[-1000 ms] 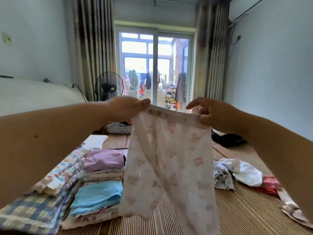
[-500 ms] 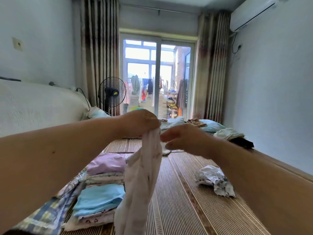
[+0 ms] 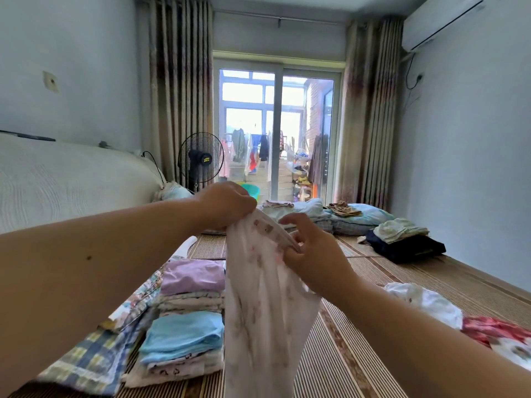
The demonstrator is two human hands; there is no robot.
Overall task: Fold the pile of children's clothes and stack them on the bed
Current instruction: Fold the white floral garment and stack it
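At the far left of my feed the padded white headboard [image 3: 71, 179] runs along the wall, and below it, lower left, a blue plaid cloth [image 3: 86, 360] lies flat on the striped bed mat [image 3: 330, 354]. Just right of the plaid sit two folded stacks: the farther one topped by a lilac garment [image 3: 192, 275], the nearer one by a light blue garment [image 3: 184, 334]. A black pedestal fan [image 3: 201, 159] stands behind, at centre left.

My left hand [image 3: 227, 205] is at mid-frame, fingers curled tight round the bunched top edge of the white pink-printed garment [image 3: 264, 311]. That garment hangs in the air at centre, over the mat and just beside the stacks. Its long axis is close to vertical: banded edge up at the hands, body dropping straight down and out of the bottom of the frame. The band slopes down to the right, where my right hand [image 3: 313, 254] pinches it between thumb and fingertips, the other fingers loosely spread above.

Further right, a dark folded pile [image 3: 408, 245] with a pale piece on top lies near the wall. Lower right, a crumpled white garment [image 3: 425, 303] touches a red floral one [image 3: 494, 331].
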